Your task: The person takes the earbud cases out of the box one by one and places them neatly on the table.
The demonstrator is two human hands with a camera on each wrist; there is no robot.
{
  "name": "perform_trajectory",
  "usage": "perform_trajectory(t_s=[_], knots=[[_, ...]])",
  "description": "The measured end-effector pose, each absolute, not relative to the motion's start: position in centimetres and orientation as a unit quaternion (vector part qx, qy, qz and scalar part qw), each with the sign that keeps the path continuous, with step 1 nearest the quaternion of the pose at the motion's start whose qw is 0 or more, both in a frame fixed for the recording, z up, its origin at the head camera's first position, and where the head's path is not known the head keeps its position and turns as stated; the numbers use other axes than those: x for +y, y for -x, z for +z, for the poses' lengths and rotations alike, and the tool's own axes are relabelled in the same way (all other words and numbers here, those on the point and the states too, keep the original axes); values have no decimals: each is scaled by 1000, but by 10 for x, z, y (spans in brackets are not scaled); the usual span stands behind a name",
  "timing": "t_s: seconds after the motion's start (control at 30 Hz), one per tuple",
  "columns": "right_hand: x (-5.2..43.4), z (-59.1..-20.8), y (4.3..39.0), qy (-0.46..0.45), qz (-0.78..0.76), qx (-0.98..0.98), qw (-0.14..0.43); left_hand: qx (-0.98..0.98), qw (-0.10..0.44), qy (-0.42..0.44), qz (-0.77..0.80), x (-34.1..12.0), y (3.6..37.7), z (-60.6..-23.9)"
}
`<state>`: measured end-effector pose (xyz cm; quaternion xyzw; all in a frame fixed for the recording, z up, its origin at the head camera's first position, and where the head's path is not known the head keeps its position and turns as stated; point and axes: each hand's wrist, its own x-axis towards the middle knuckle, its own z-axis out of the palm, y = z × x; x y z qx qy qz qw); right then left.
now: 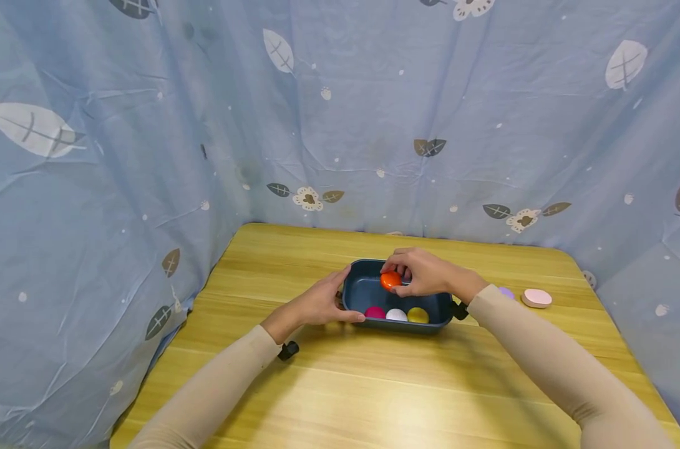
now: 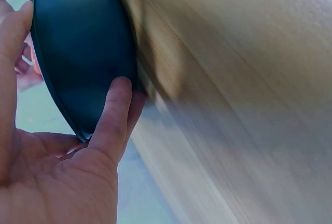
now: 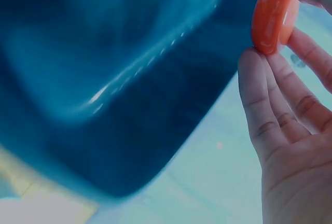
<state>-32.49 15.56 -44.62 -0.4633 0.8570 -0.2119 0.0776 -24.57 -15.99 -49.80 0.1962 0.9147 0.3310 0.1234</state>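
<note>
From the head view I'm seeing a person's left hand (image 1: 320,302) bracing the left end of a dark blue, glossy rectangular pan (image 1: 368,294), fingers and thumb spread around its corners, probably so it won't slide. The right hand (image 1: 423,272) pinches a shiny orange rounded disc (image 1: 390,280) over the pan, above a magenta round piece (image 1: 375,312), a white one (image 1: 396,315) and a yellow one (image 1: 418,315) lined up along the near wall. Left wrist view: fingertips press the pan's outer wall, I'd guess for steadiness. Right wrist view: thumb and fingertips grip the disc edge-on by its rim, likely because it's slick; can't tell how high it sits.
</note>
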Motion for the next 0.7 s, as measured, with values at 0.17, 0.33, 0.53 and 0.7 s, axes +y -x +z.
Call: perform_trajectory(t_s=[0.17, 0.33, 0.53, 0.7], knots=[[181, -443, 322, 441, -214, 870, 60, 914, 126, -192, 334, -160, 246, -499], [209, -441, 318, 415, -215, 883, 42, 914, 129, -196, 331, -160, 245, -497], [245, -443, 310, 380, -227, 896, 29, 915, 129, -195, 329, -160, 244, -496], [271, -444, 300, 367, -225, 902, 12, 915, 130, -194, 329, -159, 245, -496]])
